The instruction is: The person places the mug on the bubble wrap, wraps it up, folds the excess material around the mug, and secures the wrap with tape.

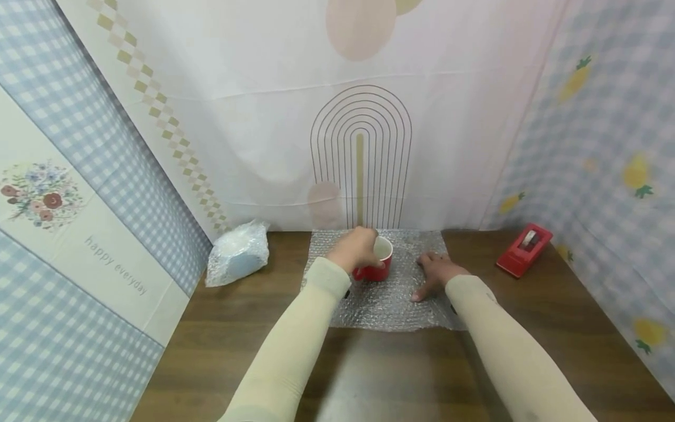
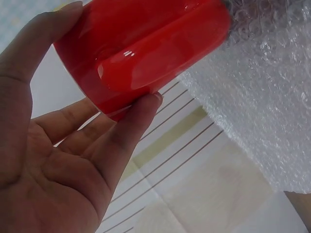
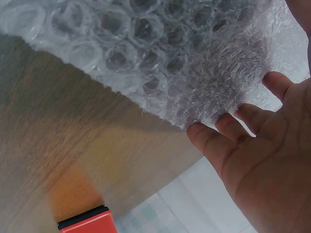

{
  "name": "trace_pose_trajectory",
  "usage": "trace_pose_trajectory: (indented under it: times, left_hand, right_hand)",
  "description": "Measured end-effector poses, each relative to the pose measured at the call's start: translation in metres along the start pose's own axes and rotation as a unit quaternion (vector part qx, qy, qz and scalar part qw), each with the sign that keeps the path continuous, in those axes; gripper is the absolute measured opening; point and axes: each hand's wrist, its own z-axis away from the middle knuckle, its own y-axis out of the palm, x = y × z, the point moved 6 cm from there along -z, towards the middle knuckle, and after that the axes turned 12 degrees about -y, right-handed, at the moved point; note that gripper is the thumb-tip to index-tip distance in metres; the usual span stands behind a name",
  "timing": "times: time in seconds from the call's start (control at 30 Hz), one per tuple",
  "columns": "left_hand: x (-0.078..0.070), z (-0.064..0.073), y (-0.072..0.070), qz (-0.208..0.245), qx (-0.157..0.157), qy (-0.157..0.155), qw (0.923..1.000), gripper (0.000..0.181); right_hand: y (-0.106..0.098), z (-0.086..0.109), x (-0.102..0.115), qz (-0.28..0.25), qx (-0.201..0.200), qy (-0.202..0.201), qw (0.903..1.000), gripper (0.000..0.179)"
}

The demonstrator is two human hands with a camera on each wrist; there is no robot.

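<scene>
A red mug [image 1: 378,272] with a white inside stands upright on a sheet of bubble wrap [image 1: 385,309]. My left hand [image 1: 355,249] holds it near the rim from the left. In the left wrist view, the thumb and fingers of the left hand [image 2: 73,150] span the red mug [image 2: 146,53], its handle facing the camera. Over the right part of the sheet, my right hand [image 1: 440,274] rests with its fingers spread. The right wrist view has the fingertips of the right hand [image 3: 252,145] touching the bubble wrap [image 3: 141,53] near its edge.
At the back left of the wooden table [image 1: 237,346] lies a bubble-wrapped bundle [image 1: 239,253] with something pale blue inside. A red tape dispenser [image 1: 524,250] sits at the back right. Printed cloth [image 1: 263,117] hangs behind the table, and patterned cloths flank both sides.
</scene>
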Motion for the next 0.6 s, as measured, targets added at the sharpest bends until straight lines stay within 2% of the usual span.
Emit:
trace_pose_trajectory:
  times: [0.2,0.37,0.47,0.6]
  left_hand:
    - [-0.004,0.002,-0.007,0.005,0.007,0.005,0.9999,0.063]
    - [-0.002,0.004,-0.017,0.011,0.003,-0.027,0.9996,0.054]
    - [-0.003,0.002,-0.018,0.018,0.001,-0.039,0.9991,0.052]
    - [0.001,-0.007,-0.013,0.060,0.008,-0.053,0.9968,0.066]
  right_hand:
    - [-0.007,0.004,0.000,0.007,-0.004,-0.002,1.0000,0.124]
    - [-0.010,0.001,-0.005,0.011,-0.015,0.011,0.9998,0.119]
    - [-0.011,0.000,-0.010,0.024,-0.026,-0.010,0.9993,0.118]
    - [-0.013,-0.005,-0.025,0.026,-0.011,-0.061,0.9978,0.110]
